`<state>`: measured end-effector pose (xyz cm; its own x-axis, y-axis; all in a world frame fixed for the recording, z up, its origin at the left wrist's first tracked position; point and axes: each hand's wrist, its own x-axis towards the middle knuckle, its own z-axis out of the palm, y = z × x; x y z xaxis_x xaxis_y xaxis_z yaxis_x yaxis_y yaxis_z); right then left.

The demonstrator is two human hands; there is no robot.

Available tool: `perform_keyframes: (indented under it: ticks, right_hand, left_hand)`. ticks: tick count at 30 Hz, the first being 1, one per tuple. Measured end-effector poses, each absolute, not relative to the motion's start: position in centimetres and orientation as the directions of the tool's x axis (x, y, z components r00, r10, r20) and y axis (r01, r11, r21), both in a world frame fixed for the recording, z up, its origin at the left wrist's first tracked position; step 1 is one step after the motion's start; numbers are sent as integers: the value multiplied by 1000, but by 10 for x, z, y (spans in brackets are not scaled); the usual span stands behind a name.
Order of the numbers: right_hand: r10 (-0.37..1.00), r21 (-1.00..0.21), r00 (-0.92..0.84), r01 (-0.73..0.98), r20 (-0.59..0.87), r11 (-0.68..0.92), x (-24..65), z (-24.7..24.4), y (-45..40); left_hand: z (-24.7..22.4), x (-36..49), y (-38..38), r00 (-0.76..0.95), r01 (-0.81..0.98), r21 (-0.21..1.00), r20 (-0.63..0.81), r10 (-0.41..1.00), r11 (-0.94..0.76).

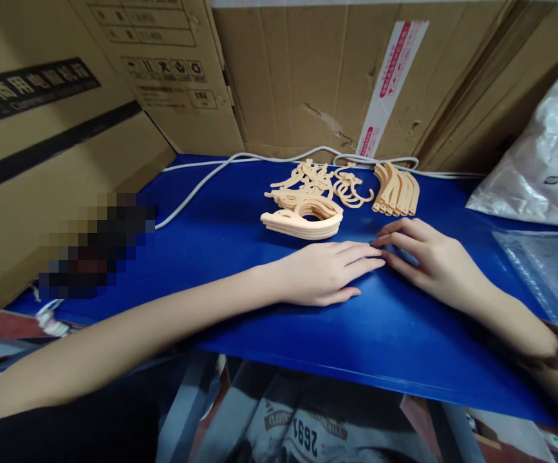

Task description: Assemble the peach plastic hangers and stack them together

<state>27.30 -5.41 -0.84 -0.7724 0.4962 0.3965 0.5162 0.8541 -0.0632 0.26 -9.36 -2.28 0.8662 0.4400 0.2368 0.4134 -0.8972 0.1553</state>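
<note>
My left hand [329,273] lies flat on the blue tabletop [279,328], palm down with its fingers stretched out. From the right, my right hand [430,257] reaches in with bent, spread fingers, its fingertips meeting those of my left hand. A tiny dark spot shows where they meet, too small to make out. Just beyond my left hand sits a stack of beige curved plastic pieces [302,225] with rounded openings. Behind it are a loose pile of smaller beige pieces [307,177], several beige hooks [351,190] and a row of beige curved strips [395,190].
Cardboard boxes [298,77] wall the back and left. A white cable [196,190] runs along the rear edge. On the right are a white plastic bag [539,154] and a clear plastic sheet [549,270]. A blurred-out object [100,251] lies at left.
</note>
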Motion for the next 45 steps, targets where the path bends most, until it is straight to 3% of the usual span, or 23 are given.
perform_keyframes:
  ticks: [6, 12, 35, 40, 45]
  right_hand:
    - [531, -60, -761, 551, 371, 832, 276, -11, -50]
    - [536, -65, -772, 550, 342, 833, 280, -11, -46]
    - [586, -152, -743, 570, 323, 807, 279, -19, -41]
    - [557, -120, -759, 552, 337, 825, 278, -19, -41]
    - [575, -136, -747, 566, 334, 813, 276, -17, -45]
  left_hand:
    - [-31, -6, -94, 775, 542, 266, 208, 597, -797]
    - [-26, -4, -95, 747, 604, 271, 136, 651, -749]
    - [-27, -1, -97, 760, 601, 217, 141, 634, -769]
    - [-25, -3, -102, 783, 563, 180, 198, 590, -807]
    - [-3, -18, -104, 790, 487, 144, 347, 505, -861]
